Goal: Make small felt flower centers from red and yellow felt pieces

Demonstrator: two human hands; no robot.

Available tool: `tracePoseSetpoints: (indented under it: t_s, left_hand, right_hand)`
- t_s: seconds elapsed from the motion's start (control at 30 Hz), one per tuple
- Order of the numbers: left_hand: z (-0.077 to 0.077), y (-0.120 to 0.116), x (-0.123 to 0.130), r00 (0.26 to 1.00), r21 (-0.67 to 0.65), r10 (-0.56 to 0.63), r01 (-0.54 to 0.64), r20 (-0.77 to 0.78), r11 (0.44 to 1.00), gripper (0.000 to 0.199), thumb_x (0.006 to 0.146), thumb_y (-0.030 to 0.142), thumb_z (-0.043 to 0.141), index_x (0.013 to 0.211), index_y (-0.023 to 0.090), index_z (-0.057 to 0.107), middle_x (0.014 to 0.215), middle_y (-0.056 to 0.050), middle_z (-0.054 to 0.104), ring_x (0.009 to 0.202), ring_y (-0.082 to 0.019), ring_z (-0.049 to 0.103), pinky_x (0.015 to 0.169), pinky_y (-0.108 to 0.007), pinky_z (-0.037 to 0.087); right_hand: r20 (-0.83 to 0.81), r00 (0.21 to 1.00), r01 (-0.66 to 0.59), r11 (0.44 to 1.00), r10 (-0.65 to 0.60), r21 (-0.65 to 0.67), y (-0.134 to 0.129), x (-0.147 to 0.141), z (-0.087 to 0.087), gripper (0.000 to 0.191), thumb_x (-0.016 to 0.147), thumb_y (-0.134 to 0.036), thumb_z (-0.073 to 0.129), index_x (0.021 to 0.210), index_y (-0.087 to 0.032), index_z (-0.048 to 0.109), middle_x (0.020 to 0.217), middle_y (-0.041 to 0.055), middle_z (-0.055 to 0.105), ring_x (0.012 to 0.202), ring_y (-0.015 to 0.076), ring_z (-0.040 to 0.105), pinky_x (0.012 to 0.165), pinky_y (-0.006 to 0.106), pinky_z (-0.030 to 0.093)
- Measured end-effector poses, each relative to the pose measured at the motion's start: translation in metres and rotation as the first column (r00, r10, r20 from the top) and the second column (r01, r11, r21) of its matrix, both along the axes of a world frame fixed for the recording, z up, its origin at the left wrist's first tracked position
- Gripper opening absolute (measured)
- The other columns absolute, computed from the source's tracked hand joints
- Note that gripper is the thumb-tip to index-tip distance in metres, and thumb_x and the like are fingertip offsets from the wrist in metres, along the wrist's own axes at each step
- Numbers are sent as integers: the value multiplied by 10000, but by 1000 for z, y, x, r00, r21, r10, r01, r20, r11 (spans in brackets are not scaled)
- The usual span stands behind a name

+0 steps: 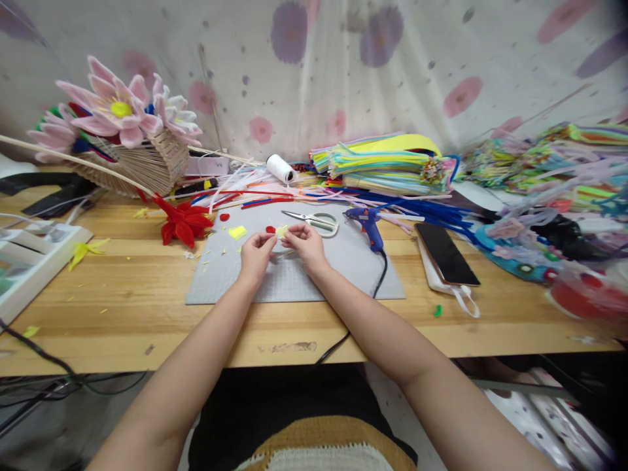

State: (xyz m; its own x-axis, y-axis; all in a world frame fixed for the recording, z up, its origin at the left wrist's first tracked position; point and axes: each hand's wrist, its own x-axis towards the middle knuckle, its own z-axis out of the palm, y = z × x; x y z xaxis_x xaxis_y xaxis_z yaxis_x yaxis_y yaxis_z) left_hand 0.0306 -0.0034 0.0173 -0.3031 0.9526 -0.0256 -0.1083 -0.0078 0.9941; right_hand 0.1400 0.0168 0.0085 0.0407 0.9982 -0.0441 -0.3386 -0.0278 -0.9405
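Over the grey cutting mat, my left hand and my right hand are close together, fingertips pinched. Between them is a small pale yellow piece, which my right fingers grip. My left fingertips are pressed together near it; what they hold is too small to make out. A red piece shows just behind the left fingers. Scissors lie behind my right hand, and a blue glue gun rests to the right. Yellow scraps lie on the mat's left side.
A red flower and a basket of pink flowers stand left. Bundles of coloured stems and a white spool are behind. A phone lies right. The glue gun's black cord crosses the mat.
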Motion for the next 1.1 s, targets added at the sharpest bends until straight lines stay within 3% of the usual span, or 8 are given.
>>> tracePoseSetpoints:
  t_s: [0.33, 0.73, 0.87, 1.1]
  left_hand:
    - [2, 1, -3, 994, -34, -71, 73, 80, 997, 315, 452, 318, 768, 684, 137, 656, 702, -32, 633, 610, -122, 543, 519, -241, 430]
    - [3, 1, -6, 993, -39, -65, 68, 94, 997, 297, 441, 324, 770, 657, 141, 678, 675, -44, 635, 627, -133, 559, 502, -229, 443]
    - [6, 1, -9, 984, -42, -110, 117, 137, 992, 308, 468, 349, 750, 684, 141, 681, 695, -46, 620, 657, -136, 547, 478, -215, 440]
    - [14, 3, -24, 969, -106, -168, 189, 180, 976, 297, 506, 346, 737, 706, 129, 701, 833, -63, 637, 713, -108, 501, 545, -194, 415]
  right_hand:
    - [116, 993, -19, 995, 8, 96, -1, 1, -1, 261, 612, -289, 710, 747, -180, 515, 661, -44, 586, 610, 86, 606, 574, 217, 528]
    - [181, 983, -35, 989, 8, 145, -2, 2, -2, 201, 639, -262, 655, 749, -189, 503, 648, -57, 573, 592, 80, 601, 549, 203, 507]
    - [182, 983, -41, 987, 13, 152, -2, 3, -2, 226, 628, -285, 661, 754, -189, 501, 657, -54, 568, 579, 79, 589, 548, 213, 506]
    - [184, 968, -204, 960, 170, 190, 2, 12, 2, 309, 580, -323, 692, 783, -185, 505, 634, -50, 564, 544, 83, 567, 473, 202, 464]
